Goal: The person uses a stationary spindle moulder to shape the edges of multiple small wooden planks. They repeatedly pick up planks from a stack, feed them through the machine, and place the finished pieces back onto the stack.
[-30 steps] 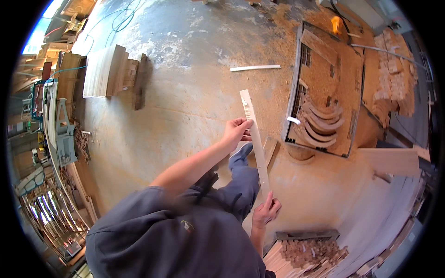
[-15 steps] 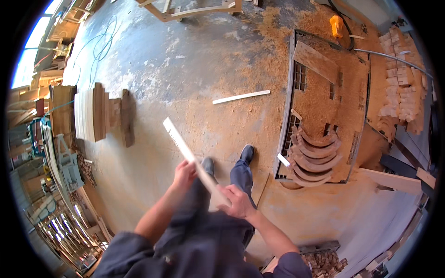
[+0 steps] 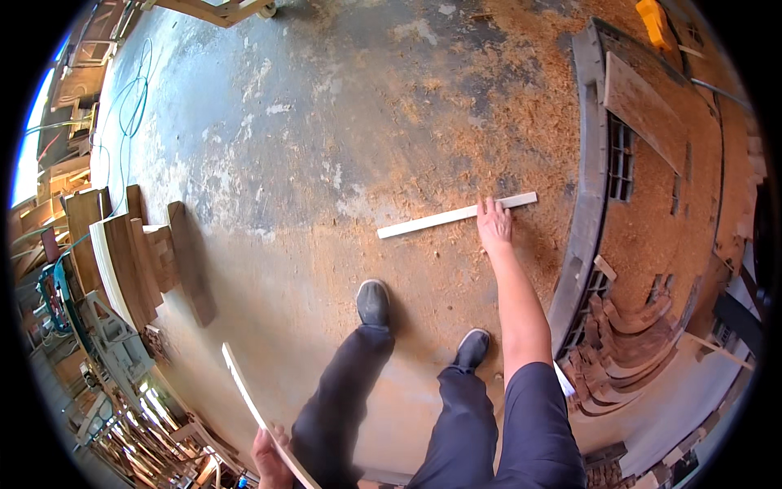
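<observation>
At the lower left, my left hand (image 3: 271, 458) is closed around a long, pale wooden strip (image 3: 242, 381), which slants up and to the left beside my leg. My right arm is stretched forward. My right hand (image 3: 494, 226) has its fingers over a second pale wooden strip (image 3: 428, 222), right of that strip's middle, and they look closed on it. This second strip lies at or close to the dusty floor; I cannot tell whether it is raised at all.
To the right, a sawdust-covered pallet-like platform (image 3: 580, 147) carries curved wooden pieces (image 3: 623, 359) and a flat board (image 3: 643, 110). Stacked boards (image 3: 130, 265) stand at left. A green hose (image 3: 134, 106) lies farther off. My shoes (image 3: 373, 301) are on the floor near the strip.
I have bent down and forward. My right hand has left the first strip and reached out to the one on the floor. My left hand still holds the first strip, now lower and farther left.
</observation>
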A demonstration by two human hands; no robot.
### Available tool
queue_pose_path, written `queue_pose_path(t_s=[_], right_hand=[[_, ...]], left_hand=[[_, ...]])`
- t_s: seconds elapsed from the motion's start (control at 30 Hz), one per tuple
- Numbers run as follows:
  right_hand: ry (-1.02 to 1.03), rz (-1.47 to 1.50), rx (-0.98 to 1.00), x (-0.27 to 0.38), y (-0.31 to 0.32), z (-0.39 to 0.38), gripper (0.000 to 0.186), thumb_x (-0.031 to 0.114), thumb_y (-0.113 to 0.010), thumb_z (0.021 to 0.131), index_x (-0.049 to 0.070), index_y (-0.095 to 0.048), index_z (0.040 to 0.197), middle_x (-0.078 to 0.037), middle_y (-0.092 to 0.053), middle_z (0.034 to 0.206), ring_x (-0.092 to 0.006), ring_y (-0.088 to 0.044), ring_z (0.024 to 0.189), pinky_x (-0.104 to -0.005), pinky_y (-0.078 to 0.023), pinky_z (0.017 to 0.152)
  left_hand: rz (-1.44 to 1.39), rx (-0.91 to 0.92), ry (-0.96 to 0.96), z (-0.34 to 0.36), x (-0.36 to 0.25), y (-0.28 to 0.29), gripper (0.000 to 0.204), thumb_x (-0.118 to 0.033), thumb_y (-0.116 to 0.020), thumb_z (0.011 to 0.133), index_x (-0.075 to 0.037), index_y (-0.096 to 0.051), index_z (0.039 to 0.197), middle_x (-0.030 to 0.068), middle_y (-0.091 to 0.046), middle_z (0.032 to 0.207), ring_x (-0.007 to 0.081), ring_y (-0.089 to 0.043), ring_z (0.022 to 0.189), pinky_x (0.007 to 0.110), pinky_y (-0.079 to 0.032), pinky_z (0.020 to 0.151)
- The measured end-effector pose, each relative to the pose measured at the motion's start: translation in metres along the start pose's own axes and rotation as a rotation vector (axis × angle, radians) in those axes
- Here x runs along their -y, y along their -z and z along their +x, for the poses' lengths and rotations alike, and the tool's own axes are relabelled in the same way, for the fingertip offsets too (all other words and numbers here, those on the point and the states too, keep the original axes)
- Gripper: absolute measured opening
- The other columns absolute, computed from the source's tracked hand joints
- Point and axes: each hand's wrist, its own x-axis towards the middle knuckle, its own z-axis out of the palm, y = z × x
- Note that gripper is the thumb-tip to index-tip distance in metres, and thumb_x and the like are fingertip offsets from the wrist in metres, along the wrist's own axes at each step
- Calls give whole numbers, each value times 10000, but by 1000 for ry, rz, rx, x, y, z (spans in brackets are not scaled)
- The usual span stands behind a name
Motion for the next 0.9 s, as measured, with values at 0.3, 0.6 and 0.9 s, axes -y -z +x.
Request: queue_pose_path(t_s=[0.3,0.6,0.9], right_hand=[[170,50,318,54,43,-79,224,162,-614,1017,57,-637,1214,-200,-750,1094,-404,-733,1033,-573,-554,950],[52,745,135,106,447,-324,222,362,-630,1040,150,-688,1011,-205,-739,868,-490,-706,775,-595,-558,685],[225,177,-480,40,719,-189,104,142,-629,1008,123,-612,907,-142,-658,737,-379,-698,651,-497,-540,544]], left_hand=[[-180,7,180,-22,0,-19,310,-445,-589,1117,-166,-638,1242,44,-604,844,145,-553,674,290,-511,577],[415,434,-183,-197,-86,-234,88,-104,-564,1049,-70,-575,1130,109,-702,940,209,-668,655,351,-548,548],[657,939,-378,-323,-195,-469,160,-101,-532,1081,6,-639,1028,82,-694,836,132,-589,587,307,-480,510]])
